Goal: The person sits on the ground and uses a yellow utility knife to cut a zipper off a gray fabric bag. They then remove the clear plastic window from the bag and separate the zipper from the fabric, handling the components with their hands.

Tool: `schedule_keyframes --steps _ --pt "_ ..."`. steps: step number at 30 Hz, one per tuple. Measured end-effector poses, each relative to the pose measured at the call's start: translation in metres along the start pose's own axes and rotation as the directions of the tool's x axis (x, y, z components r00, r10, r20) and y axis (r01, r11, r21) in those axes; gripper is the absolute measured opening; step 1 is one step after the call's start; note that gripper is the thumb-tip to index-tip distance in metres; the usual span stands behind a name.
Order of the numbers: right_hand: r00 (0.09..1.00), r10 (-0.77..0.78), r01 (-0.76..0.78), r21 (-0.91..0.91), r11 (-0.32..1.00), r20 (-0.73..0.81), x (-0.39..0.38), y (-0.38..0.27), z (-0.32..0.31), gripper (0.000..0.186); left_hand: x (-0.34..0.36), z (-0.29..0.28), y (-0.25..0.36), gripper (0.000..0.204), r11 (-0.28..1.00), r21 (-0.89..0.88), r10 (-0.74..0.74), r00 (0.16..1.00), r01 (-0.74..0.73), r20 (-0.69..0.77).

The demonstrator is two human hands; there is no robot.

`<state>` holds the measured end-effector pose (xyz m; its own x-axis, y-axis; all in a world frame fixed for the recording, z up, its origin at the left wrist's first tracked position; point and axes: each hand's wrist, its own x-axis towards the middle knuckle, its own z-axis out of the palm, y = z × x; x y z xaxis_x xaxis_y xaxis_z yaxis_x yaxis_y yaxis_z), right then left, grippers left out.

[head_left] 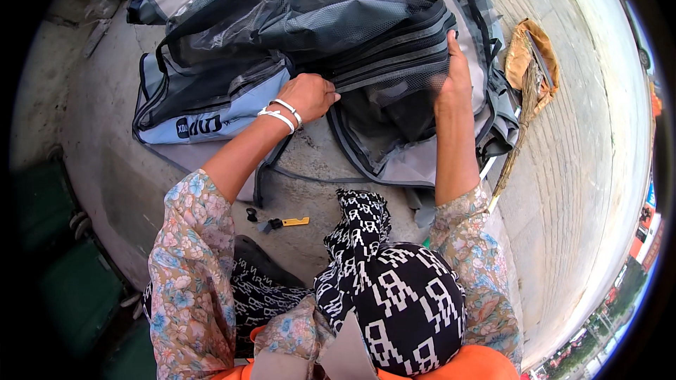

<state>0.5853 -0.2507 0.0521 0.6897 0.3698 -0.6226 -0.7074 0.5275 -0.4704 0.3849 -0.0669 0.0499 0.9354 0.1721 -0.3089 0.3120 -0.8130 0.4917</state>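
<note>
A large grey, black and pale blue cloth piece point(211, 116) with mesh panels and long dark zips is spread in folds on the ground before me. My left hand point(308, 98), with white bands on its wrist, is closed on the lower edge of a zipped mesh panel point(394, 53). At that panel's right end is my right hand point(454, 74), its thumb along the edge and its fingers curled behind the cloth, partly hidden. Between the two hands the zipped strip is stretched taut.
A small yellow-handled tool point(292, 222) with a dark end lies on the concrete near my foot. To the right rests a stick broom point(527, 98) beside a crumpled tan piece point(520, 53). Dark green seats or panels point(77, 295) stand at the left.
</note>
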Motion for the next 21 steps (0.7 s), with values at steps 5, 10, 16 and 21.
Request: schedule_keyframes --steps 5,10,16,21 --pt "0.994 0.037 -0.043 0.060 0.997 0.107 0.000 0.006 -0.007 0.039 0.003 -0.004 0.034 0.016 0.973 -0.156 0.098 0.915 -0.171 -0.390" --pt "0.958 0.008 -0.006 -0.008 1.000 0.285 -0.041 0.028 0.009 0.038 0.023 -0.008 0.078 0.021 0.868 -0.292 0.084 0.699 -0.401 -0.710" --pt "0.939 -0.042 0.060 -0.042 0.997 0.342 -0.056 0.040 0.011 0.032 0.021 -0.015 0.075 0.012 0.878 -0.340 0.061 0.785 -0.335 -0.616" --pt "0.949 -0.072 0.093 -0.054 0.994 0.307 -0.056 0.044 0.012 0.032 0.017 -0.021 0.072 0.010 0.887 -0.333 0.058 0.792 -0.320 -0.607"
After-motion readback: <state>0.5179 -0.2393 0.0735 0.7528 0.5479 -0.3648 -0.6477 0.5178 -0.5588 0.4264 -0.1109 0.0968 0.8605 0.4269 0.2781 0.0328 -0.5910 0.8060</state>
